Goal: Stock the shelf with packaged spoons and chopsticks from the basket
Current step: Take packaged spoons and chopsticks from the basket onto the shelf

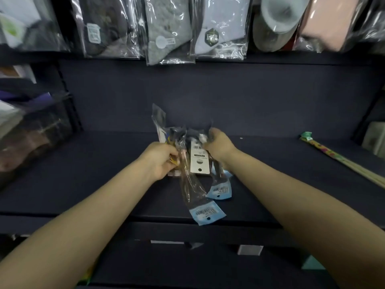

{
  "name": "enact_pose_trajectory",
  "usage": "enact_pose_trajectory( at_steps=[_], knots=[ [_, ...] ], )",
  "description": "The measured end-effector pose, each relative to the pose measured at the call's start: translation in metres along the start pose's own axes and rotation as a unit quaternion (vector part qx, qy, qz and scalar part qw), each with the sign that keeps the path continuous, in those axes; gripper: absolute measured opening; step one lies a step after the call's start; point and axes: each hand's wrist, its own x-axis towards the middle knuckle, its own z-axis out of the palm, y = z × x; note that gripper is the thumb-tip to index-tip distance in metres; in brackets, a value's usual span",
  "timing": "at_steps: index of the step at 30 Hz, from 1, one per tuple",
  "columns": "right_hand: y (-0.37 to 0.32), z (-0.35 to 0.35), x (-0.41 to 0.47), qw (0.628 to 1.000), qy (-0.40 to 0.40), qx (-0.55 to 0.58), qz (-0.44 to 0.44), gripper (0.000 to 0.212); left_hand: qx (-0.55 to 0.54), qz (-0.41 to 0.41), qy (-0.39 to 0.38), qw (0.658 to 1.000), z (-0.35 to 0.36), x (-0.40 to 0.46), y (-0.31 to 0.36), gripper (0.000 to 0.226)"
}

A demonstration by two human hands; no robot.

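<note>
Both hands work over the dark shelf [87, 180], at its middle. The left hand [160, 161] has its fingers curled round the left side of a bunch of packets [193, 163]; the right hand [218, 146] has its fingers curled round the upper right of the same bunch. The packets are clear sleeves with card headers: one white header [200, 161] faces up between the hands, and two blue headers [207, 212] trail toward the shelf's front edge. The contents look like spoons, but blur prevents certainty. The lower packets appear to rest on the shelf; whether the whole bunch is set down cannot be told.

A long pack of chopsticks [341, 161] lies at the right of the shelf, well apart from the hands. Bagged socks [168, 38] hang above. The basket is not in view.

Judgement: the step in hand is placing and sorting the spoon packets on the shelf. The next move calls for separating the bunch, laying the packets flat and aligned, headers one way. The slick sleeves could slide off the front edge, where one blue header already overhangs.
</note>
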Motion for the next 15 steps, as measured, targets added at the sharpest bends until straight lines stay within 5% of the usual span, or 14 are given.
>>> enact_pose_trajectory(
  at_steps=[4, 6, 10, 13, 15],
  knots=[
    [0.004, 0.004, 0.003, 0.987, -0.024, -0.156, -0.005, 0.013, 0.016, 0.02, -0.004, 1.0, -0.016, 0.002, 0.002, 0.028],
    [0.001, 0.003, 0.002, 0.979, -0.029, -0.2, 0.005, 0.033, 0.02, 0.026, -0.006, 0.999, -0.021, 0.002, 0.003, 0.025],
    [-0.007, 0.0, 0.002, 0.942, -0.003, -0.335, 0.011, 0.036, 0.009, 0.03, -0.037, 0.999, -0.019, -0.006, 0.007, 0.019],
    [-0.019, -0.011, -0.001, 0.992, -0.031, -0.118, -0.003, 0.025, -0.008, 0.038, -0.055, 0.998, -0.01, -0.008, 0.006, 0.017],
    [-0.026, -0.017, -0.011, 0.994, -0.075, 0.07, 0.022, 0.014, -0.005, 0.045, -0.053, 0.998, -0.002, -0.007, 0.007, 0.015]
  ],
)
